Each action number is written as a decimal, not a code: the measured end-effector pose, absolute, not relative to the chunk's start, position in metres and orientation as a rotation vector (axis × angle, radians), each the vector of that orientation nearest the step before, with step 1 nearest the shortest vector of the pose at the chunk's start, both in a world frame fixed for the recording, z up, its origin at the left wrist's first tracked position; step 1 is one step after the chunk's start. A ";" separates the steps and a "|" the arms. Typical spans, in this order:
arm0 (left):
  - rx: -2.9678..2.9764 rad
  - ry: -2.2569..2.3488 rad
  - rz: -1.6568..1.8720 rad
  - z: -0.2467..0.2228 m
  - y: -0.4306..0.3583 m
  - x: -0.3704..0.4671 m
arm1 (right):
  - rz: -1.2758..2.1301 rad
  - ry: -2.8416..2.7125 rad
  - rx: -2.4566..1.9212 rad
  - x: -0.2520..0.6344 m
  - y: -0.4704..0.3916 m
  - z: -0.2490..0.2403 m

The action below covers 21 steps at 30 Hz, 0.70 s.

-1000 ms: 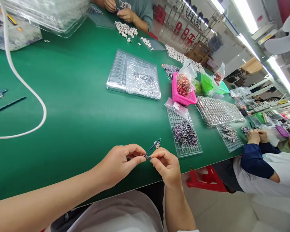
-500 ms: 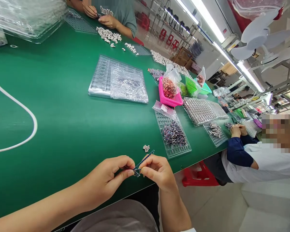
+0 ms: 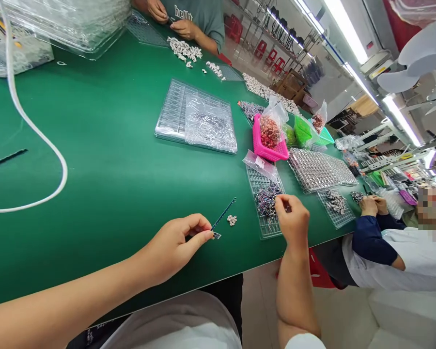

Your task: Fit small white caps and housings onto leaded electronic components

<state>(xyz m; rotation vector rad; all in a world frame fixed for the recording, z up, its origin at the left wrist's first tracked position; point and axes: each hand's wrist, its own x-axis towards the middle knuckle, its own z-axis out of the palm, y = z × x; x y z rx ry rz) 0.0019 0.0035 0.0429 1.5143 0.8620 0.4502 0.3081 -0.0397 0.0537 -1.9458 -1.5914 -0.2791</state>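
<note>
Between the thumb and fingers of my left hand (image 3: 189,242) is a thin dark blue strip (image 3: 224,213), slanting up to the right, with a small clear piece at its lower end. My right hand (image 3: 292,218) is over the right side of a clear tray (image 3: 265,229) that holds a pile of small dark leaded parts (image 3: 269,199). Its fingers are pinched at the pile's edge, and whatever they hold is too small to make out. A little cluster of white pieces (image 3: 232,220) lies on the green table just right of the strip.
Stacked clear trays (image 3: 170,109) under a plastic bag stand mid-table. A pink basket (image 3: 271,151) sits behind the parts tray. A white cable (image 3: 63,165) curves at the left. One person works across the table, another at the right.
My right hand has left the strip and moved right to the parts tray. My left hand still holds the strip. The camera view has shifted left.
</note>
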 end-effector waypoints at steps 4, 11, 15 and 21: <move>1.473 0.888 0.458 0.042 0.005 0.001 | -0.366 -1.711 -2.026 0.339 -0.023 0.049; 1.443 0.885 0.460 0.039 0.005 0.001 | -0.252 -1.997 -1.754 0.271 -0.055 0.046; 1.426 0.889 0.449 0.039 0.005 0.001 | -0.036 -2.141 -1.631 0.233 -0.067 0.037; 1.421 0.885 0.438 0.041 0.006 0.001 | -0.151 -2.181 -1.627 0.228 -0.067 0.025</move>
